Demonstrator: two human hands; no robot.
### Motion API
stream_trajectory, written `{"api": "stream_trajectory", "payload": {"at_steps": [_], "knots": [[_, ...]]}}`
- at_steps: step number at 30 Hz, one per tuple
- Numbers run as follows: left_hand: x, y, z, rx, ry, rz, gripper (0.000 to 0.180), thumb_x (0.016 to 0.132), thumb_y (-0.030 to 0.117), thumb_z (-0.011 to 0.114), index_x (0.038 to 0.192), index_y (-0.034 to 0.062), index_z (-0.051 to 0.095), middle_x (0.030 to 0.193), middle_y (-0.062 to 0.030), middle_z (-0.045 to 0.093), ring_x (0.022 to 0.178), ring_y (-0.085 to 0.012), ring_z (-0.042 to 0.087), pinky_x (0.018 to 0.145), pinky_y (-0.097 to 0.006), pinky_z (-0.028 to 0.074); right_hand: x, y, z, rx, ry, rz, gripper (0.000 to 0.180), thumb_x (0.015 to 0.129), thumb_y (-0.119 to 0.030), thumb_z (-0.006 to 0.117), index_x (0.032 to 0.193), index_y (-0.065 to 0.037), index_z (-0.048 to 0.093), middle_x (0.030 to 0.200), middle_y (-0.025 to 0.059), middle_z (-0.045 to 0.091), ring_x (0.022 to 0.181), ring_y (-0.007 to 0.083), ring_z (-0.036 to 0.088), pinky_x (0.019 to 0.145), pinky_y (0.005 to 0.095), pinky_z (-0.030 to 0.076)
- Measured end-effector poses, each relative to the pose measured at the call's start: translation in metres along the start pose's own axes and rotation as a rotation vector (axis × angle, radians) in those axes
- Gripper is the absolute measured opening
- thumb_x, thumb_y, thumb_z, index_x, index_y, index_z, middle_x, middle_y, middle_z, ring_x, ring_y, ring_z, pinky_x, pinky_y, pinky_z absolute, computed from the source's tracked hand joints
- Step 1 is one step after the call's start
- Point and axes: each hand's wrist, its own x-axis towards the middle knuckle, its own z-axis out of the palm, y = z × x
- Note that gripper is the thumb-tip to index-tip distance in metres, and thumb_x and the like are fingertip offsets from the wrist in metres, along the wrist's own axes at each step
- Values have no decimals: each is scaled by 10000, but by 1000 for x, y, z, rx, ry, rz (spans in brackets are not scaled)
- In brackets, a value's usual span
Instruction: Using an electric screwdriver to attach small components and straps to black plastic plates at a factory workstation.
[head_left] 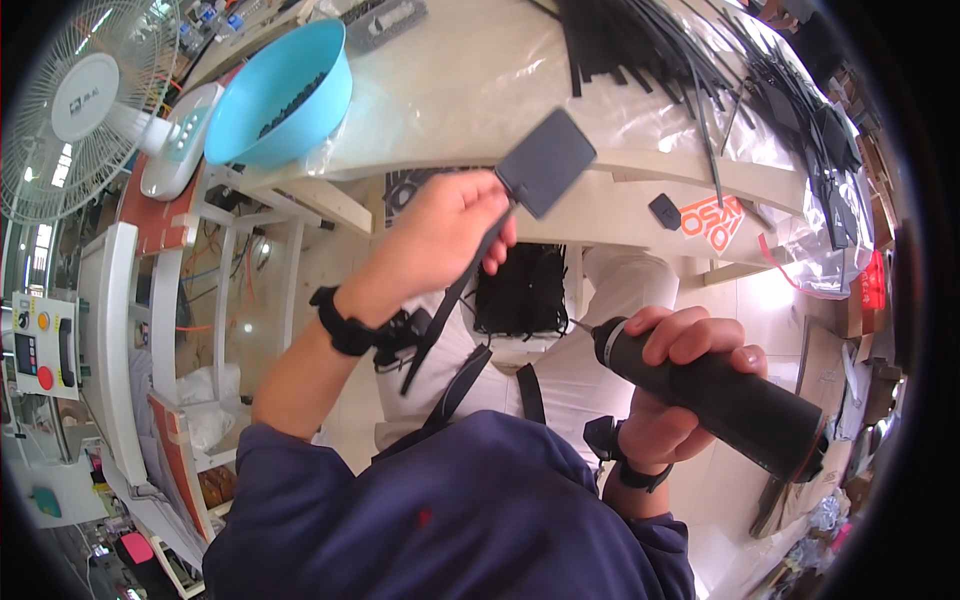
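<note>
Where the person's lap meets the bench, both forearms are raised, each wrist wearing a black band. Nearest me is the right hand, its elbow tucked low and its fingers curled snugly around a thick black cylindrical tool, which lies aslant with its thin tip aimed inward over the legs. Between the thighs sits a dark bundle with ragged, stringy edges. The left forearm slants up and inward, and the left hand pinches a flat dark-grey plate by its lower corner, holding it up at the bench's near edge; a black strap trails down past the wrist. Just right of that, a small black piece lies beside orange lettering. Beyond, a turquoise bowl holds dark bits, black strips lie spread, and a white fan stands at left.
</note>
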Motion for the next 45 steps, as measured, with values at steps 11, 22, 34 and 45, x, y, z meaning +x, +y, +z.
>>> {"api": "stream_trajectory", "payload": {"at_steps": [11,22,34,45], "knots": [[-61,-49,40,-415,-200,-119,220,1002,89,485,1120,-53,605,906,-52,652,755,-102,603,687,-260,516,-9,6,24,71,-71,2,638,917,-347,720,1389,-172,328,998,110,528,760,246,600,712,478,569],[-62,-46,41,-305,-195,-161,199,984,70,491,1076,-55,615,891,-55,666,735,-87,602,670,-243,514,-16,6,24,28,-84,31,632,896,-350,740,1363,-183,348,1011,101,537,773,244,606,714,485,576],[-58,-43,44,-106,-121,-86,198,959,56,522,1015,-87,647,895,-86,692,781,-98,657,702,-242,534,-14,9,23,-41,-268,-28,583,913,-432,702,1356,-203,399,1014,68,496,783,211,546,686,450,539],[-60,-46,49,-59,-101,-78,196,944,40,539,1014,-111,643,867,-126,707,783,-123,676,691,-264,564,-19,12,23,-18,-247,-54,596,897,-461,713,1346,-210,412,986,40,486,766,189,545,686,424,551]]}}
